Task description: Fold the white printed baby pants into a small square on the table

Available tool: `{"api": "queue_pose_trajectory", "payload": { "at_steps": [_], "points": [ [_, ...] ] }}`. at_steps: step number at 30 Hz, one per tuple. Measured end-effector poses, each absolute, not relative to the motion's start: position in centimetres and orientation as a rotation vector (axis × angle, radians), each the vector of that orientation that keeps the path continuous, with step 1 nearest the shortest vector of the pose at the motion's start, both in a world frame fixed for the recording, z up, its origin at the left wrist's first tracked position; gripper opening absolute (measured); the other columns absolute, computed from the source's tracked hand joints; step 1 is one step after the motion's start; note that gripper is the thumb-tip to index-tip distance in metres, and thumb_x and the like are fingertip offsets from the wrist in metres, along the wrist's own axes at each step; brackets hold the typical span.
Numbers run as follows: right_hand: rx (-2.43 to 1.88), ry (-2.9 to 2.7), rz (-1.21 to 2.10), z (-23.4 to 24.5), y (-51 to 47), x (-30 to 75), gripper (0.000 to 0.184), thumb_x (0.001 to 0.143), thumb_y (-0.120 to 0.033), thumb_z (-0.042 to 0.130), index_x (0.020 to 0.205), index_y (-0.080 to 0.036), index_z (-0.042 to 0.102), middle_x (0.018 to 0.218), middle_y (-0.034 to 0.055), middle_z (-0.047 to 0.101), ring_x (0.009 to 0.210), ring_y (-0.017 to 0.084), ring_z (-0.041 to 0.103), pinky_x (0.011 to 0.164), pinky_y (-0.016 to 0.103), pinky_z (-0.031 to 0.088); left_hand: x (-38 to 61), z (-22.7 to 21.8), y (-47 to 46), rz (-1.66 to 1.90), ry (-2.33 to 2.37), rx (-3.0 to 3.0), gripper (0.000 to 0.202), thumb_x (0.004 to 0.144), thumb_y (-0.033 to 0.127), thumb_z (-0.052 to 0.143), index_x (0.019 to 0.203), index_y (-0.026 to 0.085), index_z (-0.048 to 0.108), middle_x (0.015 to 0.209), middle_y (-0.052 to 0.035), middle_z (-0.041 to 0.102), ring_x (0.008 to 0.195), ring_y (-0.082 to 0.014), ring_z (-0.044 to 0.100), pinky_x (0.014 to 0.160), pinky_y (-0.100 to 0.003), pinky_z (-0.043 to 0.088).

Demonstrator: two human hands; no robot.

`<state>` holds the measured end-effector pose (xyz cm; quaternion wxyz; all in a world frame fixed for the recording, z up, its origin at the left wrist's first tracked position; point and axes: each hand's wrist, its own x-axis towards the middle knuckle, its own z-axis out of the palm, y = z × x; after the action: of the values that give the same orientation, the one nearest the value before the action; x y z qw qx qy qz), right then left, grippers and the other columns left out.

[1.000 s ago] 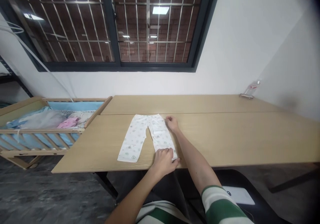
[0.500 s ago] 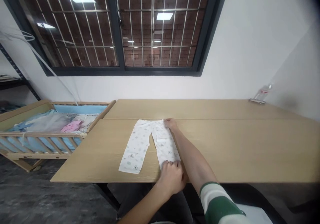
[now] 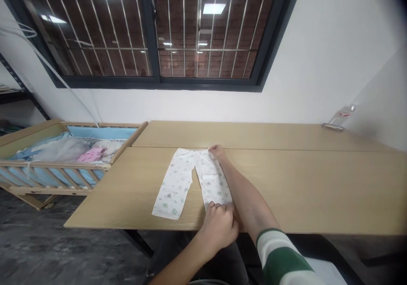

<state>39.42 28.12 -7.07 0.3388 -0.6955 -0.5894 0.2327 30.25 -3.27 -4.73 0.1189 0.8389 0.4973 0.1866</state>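
Observation:
A pair of small white printed baby trousers (image 3: 181, 181) lies flat on the wooden table (image 3: 302, 183), waist towards the wall, legs towards me. My left hand (image 3: 220, 225) is closed in a pinch on the hem of the right trouser leg at the table's near edge. My right hand (image 3: 217, 151) reaches across to the waistband's right corner, fingers closed on the fabric there. My right forearm lies along the right side of the trousers.
A wooden cot (image 3: 63, 158) with blue lining and loose clothes, one pink, stands against the table's left end. A small clear bottle (image 3: 341, 115) lies at the far right of the table by the wall. A barred window is above.
My left hand slid from the top of the leg's hem to the table's edge and closed on the hem. My right hand shifted slightly onto the waistband corner.

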Motion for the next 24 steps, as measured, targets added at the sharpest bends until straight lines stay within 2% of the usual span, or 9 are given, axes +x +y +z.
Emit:
{"api": "queue_pose_trajectory", "payload": {
  "at_steps": [4,9,17,21,24],
  "points": [
    [-1.742,-1.503,0.686,-5.2,28.5,38.8,0.008,0.075,-0.021,0.070,0.079,-0.015,0.067,0.070,0.0019,0.066,0.063,0.014,0.060,0.058,0.021,0.044,28.4,-3.8,-3.6,0.711,1.545,2.296,0.019,0.091,0.023,0.047,0.081,0.021,0.063,0.080,-0.0052,0.073,0.080,-0.0239,0.068,0.081,-0.037,0.047],
    [-1.685,-1.505,0.743,-2.3,28.9,36.8,0.012,0.072,-0.018,0.073,0.077,-0.016,0.062,0.063,-0.0009,0.061,0.057,0.012,0.054,0.051,0.020,0.040,25.2,-3.2,-4.4,0.939,1.533,2.130,0.022,0.094,0.022,0.044,0.076,0.023,0.057,0.072,0.0003,0.067,0.069,-0.0182,0.062,0.067,-0.030,0.038],
    [-1.628,-1.607,0.791,-0.8,29.3,30.6,0.013,0.072,-0.016,0.070,0.070,-0.018,0.057,0.056,-0.0046,0.052,0.052,0.010,0.049,0.049,0.021,0.037,18.2,-3.8,-6.7,1.104,1.726,1.908,0.026,0.095,0.030,0.046,0.071,0.023,0.054,0.060,0.0024,0.059,0.063,-0.0168,0.055,0.064,-0.028,0.034],
    [-1.635,-1.660,0.721,-1.9,29.5,26.9,0.011,0.070,-0.014,0.068,0.076,-0.018,0.060,0.066,-0.0019,0.059,0.059,0.012,0.054,0.053,0.020,0.039,14.5,-5.4,-7.3,1.080,1.816,1.809,0.028,0.096,0.036,0.045,0.073,0.024,0.057,0.061,0.0023,0.060,0.062,-0.0168,0.058,0.061,-0.027,0.035],
    [-1.646,-1.703,0.646,-3.0,29.4,24.5,0.019,0.070,-0.010,0.066,0.087,-0.018,0.062,0.080,0.0007,0.065,0.069,0.013,0.057,0.058,0.020,0.041,12.6,-6.6,-7.2,1.033,1.928,1.820,0.028,0.095,0.035,0.045,0.073,0.024,0.057,0.060,0.0024,0.061,0.062,-0.0168,0.060,0.060,-0.027,0.035]
  ]
}}
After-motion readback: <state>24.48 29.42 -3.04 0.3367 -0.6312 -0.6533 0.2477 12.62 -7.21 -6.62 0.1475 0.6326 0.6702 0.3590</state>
